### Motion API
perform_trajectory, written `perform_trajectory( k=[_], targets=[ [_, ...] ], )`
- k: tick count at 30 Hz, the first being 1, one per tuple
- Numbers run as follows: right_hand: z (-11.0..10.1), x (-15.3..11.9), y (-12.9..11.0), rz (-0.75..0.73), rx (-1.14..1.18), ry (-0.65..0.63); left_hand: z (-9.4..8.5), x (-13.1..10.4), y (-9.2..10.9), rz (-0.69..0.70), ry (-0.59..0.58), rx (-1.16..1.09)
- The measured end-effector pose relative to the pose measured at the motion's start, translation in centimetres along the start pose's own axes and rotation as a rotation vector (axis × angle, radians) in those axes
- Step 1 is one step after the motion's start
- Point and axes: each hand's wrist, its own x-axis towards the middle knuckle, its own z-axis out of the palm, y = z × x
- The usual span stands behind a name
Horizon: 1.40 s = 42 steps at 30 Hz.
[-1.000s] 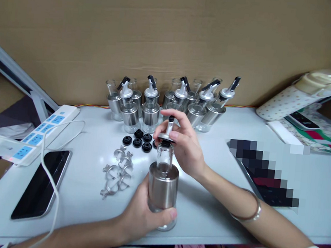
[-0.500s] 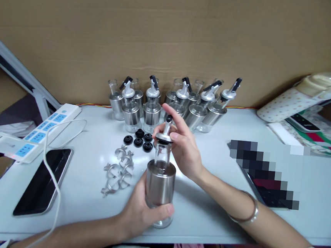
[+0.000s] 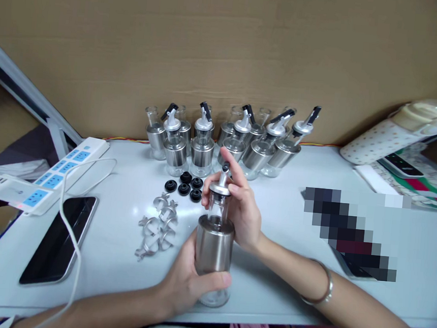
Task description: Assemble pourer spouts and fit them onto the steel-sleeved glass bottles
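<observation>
An upright glass oil bottle point(image 3: 214, 245) with a steel sleeve stands at the table's front edge, my left hand point(image 3: 182, 278) wrapped round its lower body. In its neck sits a silver pour spout point(image 3: 220, 187) with a black stopper underneath. My right hand point(image 3: 248, 212) grips the spout's rim between thumb and fingers, the index finger pointing up behind it. To the left lie several black rubber stoppers point(image 3: 184, 188) and, nearer me, several silver spout parts point(image 3: 159, 225) in a loose cluster.
Several sleeved bottles point(image 3: 175, 152) line the cardboard wall, some with black-levered spouts. A power strip point(image 3: 69, 163) with a white cable and a phone point(image 3: 59, 239) lie left. A dotted flask point(image 3: 393, 131) leans at the right, beyond a pixelated dark object point(image 3: 346, 231).
My right hand has moved down with the spout, which now sits lower in the bottle's neck. The left hand keeps its hold on the bottle.
</observation>
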Motion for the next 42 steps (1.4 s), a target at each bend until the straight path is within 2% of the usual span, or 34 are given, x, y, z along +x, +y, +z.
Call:
perform_trajectory(
  k=[3, 9, 15, 19, 23, 27, 32, 35, 42],
  targets=[
    [0.2, -0.3, 0.0, -0.028, -0.001, 0.01, 0.0, 0.1, -0.2, 0.017, 0.026, 0.021],
    [0.8, -1.3, 0.0, -0.152, 0.009, 0.146, 0.1, -0.1, -0.2, 0.109, 0.047, 0.112],
    [0.9, -1.7, 0.3, -0.336, -0.183, 0.049, 0.1, 0.1, 0.1, 0.124, 0.079, 0.171],
    [0.6, -1.1, -0.7, -0.263, -0.299, 0.059, 0.0, 0.2, -0.3, 0.108, 0.13, 0.204],
    [0.0, -0.3, -1.7, -0.192, -0.46, 0.089, 0.0, 0.3, -0.6, 0.1, 0.13, 0.225],
    [-0.5, 0.0, -2.0, -0.229, -0.576, 0.066, 0.0, 0.3, -0.5, 0.106, 0.122, 0.225],
    [-0.9, 0.2, -2.1, -0.348, -0.621, -0.019, 0.1, 0.3, -0.4, 0.1, 0.121, 0.23],
    [-1.0, 0.3, -2.0, -0.402, -0.65, -0.028, 0.1, 0.3, -0.3, 0.111, 0.127, 0.235],
    [-0.8, 0.4, -1.9, -0.362, -0.645, 0.024, 0.0, 0.3, -0.2, 0.111, 0.1, 0.21]
  ],
)
